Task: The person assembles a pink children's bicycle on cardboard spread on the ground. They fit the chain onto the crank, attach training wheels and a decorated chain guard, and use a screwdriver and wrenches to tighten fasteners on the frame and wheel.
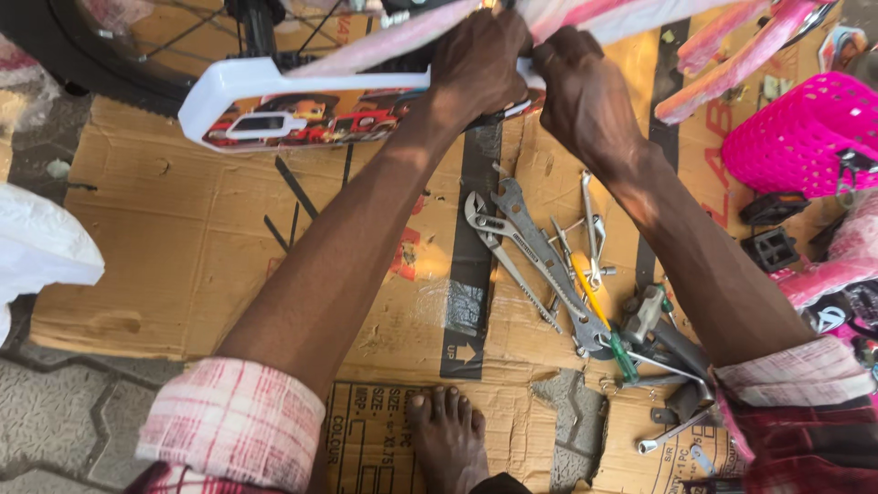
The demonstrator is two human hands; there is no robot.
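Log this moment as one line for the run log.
left hand: gripping white chain guard | right hand: gripping pink-wrapped bike frame | pliers: on cardboard

I see open cardboard point(201, 274) lower left, free to pass. Right of centre, a pile of wrenches and pliers point(549, 265) blocks the floor. Pink basket point(800, 133) crowds far right; white chain guard point(302, 105) bars the top.

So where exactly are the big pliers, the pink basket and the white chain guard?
big pliers point(535, 252), head view, on the middle of the metal handles.
pink basket point(805, 133), head view, on its perforated side wall.
white chain guard point(274, 87), head view, on its plain white upper part.
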